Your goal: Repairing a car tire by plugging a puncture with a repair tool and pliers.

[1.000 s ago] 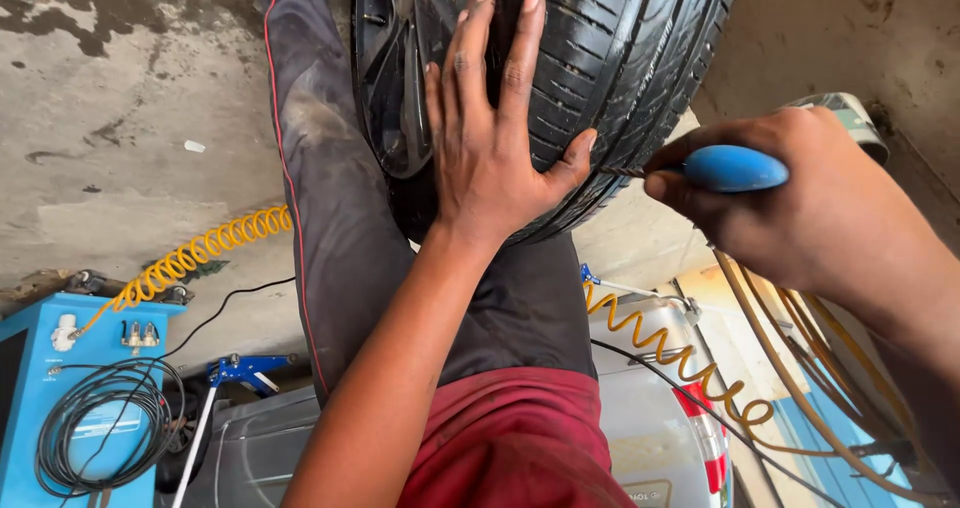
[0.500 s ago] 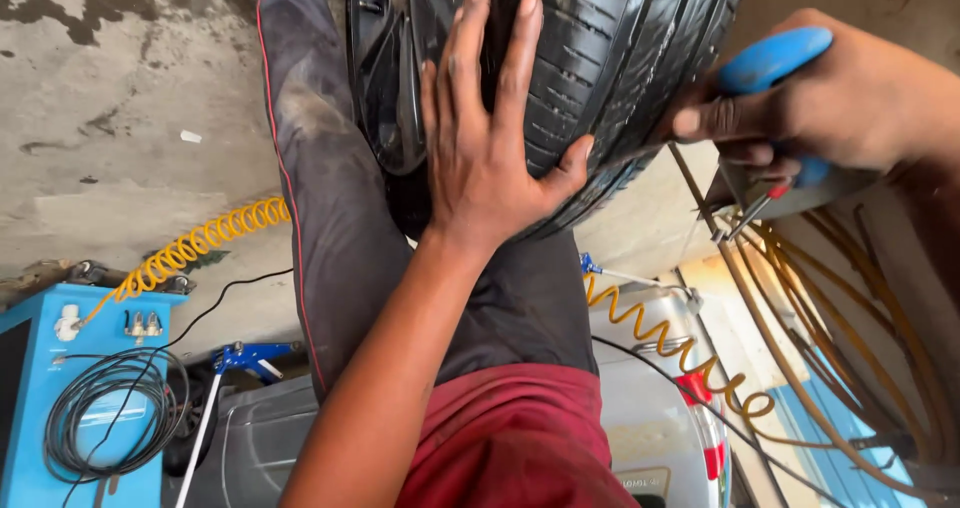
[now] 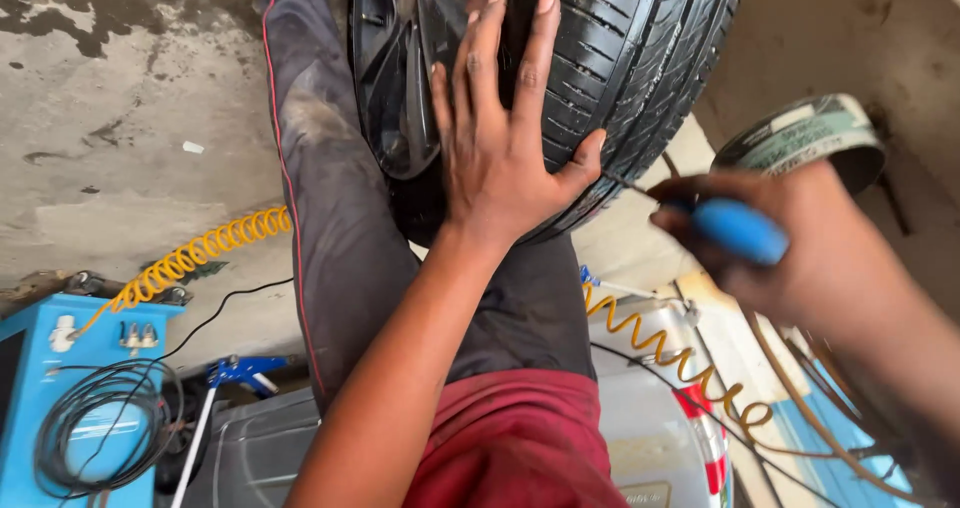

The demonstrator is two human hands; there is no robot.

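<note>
1. The concrete floor (image 3: 120, 98) fills the left of the view, grey and stained.
2. A black tyre (image 3: 640, 58) on its dark wheel (image 3: 400, 78) stands at the top centre, leaning against the person's leg in grey trousers (image 3: 340, 258).
3. A blue machine (image 3: 60, 408) sits at the lower left with a coil of black cable (image 3: 90, 428) lying on it, and a yellow coiled hose (image 3: 200, 253) runs from it across the floor.
4. The left hand (image 3: 500, 148) lies flat on the tyre's tread, fingers spread and pointing up, thumb out to the right; its grip is apart, pressing on the rubber and not closed round anything.
5. The right hand (image 3: 770, 238) is at the right, just beside the tyre, its grip clamped on a tool with a blue handle (image 3: 740, 230).
6. The tool's thin metal shaft points left, and its tip meets the tread next to the left thumb.
7. A roll of tape (image 3: 810, 133) shows just behind the right hand.
</note>
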